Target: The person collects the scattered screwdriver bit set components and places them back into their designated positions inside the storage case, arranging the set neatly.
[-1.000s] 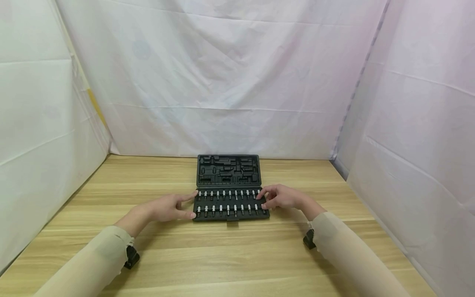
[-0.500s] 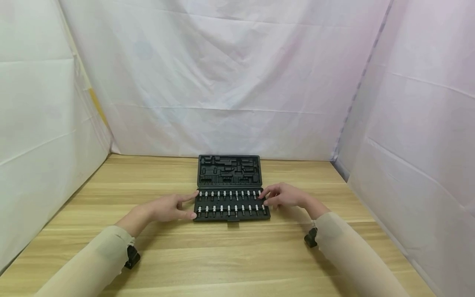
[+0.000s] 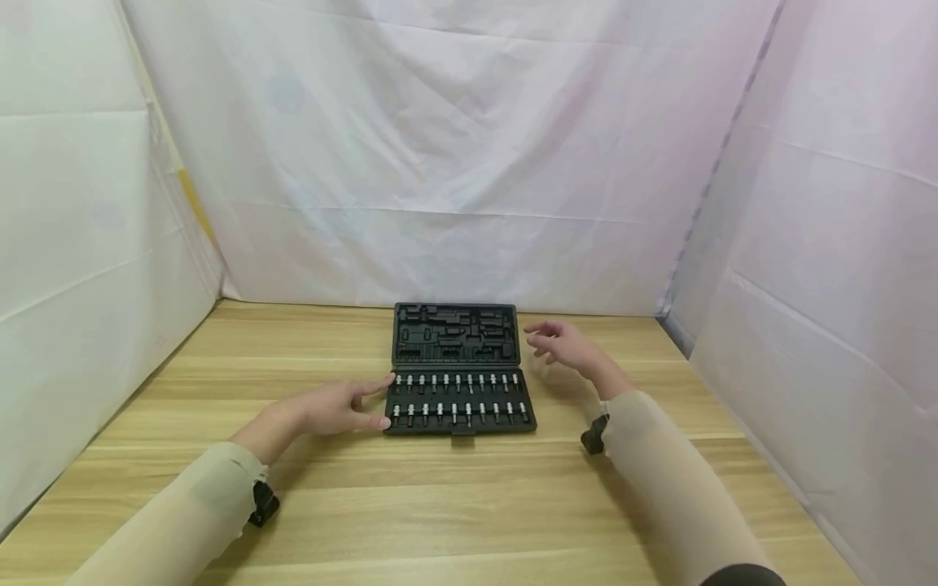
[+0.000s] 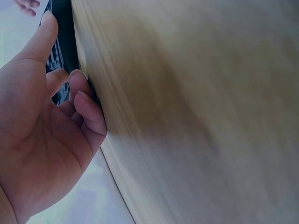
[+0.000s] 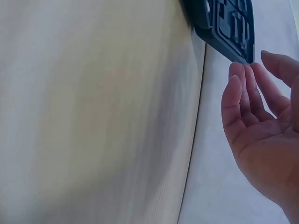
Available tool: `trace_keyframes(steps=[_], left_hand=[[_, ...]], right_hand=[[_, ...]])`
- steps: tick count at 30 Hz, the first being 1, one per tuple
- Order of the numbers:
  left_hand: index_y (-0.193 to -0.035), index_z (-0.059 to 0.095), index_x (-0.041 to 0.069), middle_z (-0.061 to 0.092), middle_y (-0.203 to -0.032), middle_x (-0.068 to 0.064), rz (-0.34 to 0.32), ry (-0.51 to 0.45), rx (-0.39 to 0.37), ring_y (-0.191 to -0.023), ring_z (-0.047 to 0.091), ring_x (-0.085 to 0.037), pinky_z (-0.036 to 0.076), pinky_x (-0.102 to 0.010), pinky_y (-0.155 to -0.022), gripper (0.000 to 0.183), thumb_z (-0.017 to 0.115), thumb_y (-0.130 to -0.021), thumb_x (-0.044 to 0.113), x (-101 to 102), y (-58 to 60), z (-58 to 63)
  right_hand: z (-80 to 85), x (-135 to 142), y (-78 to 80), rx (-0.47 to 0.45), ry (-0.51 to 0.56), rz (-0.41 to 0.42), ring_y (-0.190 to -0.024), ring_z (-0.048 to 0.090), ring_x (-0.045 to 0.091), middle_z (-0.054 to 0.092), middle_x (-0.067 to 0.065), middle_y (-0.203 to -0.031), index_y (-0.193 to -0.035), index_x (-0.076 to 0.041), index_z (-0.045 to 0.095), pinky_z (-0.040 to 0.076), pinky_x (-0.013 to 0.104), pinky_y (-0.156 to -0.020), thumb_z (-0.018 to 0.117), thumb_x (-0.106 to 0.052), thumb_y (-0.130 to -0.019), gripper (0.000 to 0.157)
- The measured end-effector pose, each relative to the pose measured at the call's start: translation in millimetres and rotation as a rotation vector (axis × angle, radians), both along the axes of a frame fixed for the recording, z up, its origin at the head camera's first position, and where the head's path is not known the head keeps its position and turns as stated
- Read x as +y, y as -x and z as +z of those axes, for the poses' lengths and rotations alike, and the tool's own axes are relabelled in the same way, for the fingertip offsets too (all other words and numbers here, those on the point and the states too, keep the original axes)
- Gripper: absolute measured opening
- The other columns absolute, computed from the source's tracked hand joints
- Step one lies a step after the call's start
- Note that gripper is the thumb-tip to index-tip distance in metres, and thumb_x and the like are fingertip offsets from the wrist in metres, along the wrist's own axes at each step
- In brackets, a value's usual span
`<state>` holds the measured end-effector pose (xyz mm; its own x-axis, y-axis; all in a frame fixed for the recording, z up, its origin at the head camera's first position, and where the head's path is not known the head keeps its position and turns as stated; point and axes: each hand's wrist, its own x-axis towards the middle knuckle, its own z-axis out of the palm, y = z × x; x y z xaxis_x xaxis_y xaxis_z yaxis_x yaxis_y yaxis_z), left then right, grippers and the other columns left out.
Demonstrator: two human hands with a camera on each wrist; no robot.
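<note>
A black socket case [image 3: 425,395] lies unfolded on the wooden table, its moulded lid [image 3: 456,332] leaning back at the far side. Two rows of silver-topped bit sockets [image 3: 454,409] stand in its base. At the base's left end my left hand [image 3: 333,409] spans the side, thumb at the front corner and index finger near the hinge; its other fingers curl loosely in the left wrist view. My right hand [image 3: 566,346] hovers beside the lid's right edge, fingers relaxed and holding nothing. The right wrist view has its fingertips close by the lid corner [image 5: 233,53].
The wooden table [image 3: 440,505] runs back to a hanging white cloth [image 3: 440,163], with more white cloth at the left and right sides. A black wrist device [image 3: 264,503] sits under each sleeve cuff.
My right hand has left the right end of the socket rows and moved back and slightly right, beside the lid. The left hand stays at the case's left end.
</note>
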<state>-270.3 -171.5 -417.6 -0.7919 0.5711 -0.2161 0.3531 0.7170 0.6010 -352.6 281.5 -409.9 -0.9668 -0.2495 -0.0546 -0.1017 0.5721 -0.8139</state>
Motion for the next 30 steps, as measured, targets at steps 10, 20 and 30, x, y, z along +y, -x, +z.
trace_keyframes(steps=[10, 20, 30], left_hand=[[-0.175, 0.029, 0.025, 0.077, -0.129, -0.015, 0.011, -0.01, -0.021, -0.085, 0.064, -0.017, 0.053, -0.038, -0.084, 0.092, 0.077, -0.101, 0.051, 3, -2.2, 1.2], [-0.176, 0.027, 0.026, 0.066, -0.152, -0.021, -0.001, 0.005, -0.013, -0.086, 0.063, -0.017, 0.053, -0.044, -0.095, 0.092, 0.074, -0.102, 0.055, 5, -5.4, 4.1], [-0.175, 0.029, 0.023, 0.07, -0.147, -0.02, -0.005, 0.014, 0.0, -0.092, 0.066, -0.014, 0.055, -0.047, -0.099, 0.092, 0.075, -0.102, 0.054, 6, -4.9, 3.8]], right_hand=[[-3.9, -14, 16.6, -0.029, 0.124, -0.04, -0.142, 0.06, 0.046, 0.05, 0.029, -0.163, -0.166, -0.002, 0.042, 0.056, 0.054, -0.112, 0.057, -0.025, -0.116, 0.057], [-15.7, -24, 20.0, -0.089, 0.225, -0.066, -0.142, 0.062, 0.044, 0.051, 0.027, -0.164, -0.171, -0.002, 0.033, 0.053, 0.053, -0.117, 0.06, -0.027, -0.114, 0.068], [-8.1, -21, 10.0, -0.126, 0.358, -0.076, -0.151, 0.051, 0.046, 0.042, 0.027, -0.17, -0.172, -0.003, 0.028, 0.046, 0.056, -0.123, 0.059, -0.028, -0.115, 0.07]])
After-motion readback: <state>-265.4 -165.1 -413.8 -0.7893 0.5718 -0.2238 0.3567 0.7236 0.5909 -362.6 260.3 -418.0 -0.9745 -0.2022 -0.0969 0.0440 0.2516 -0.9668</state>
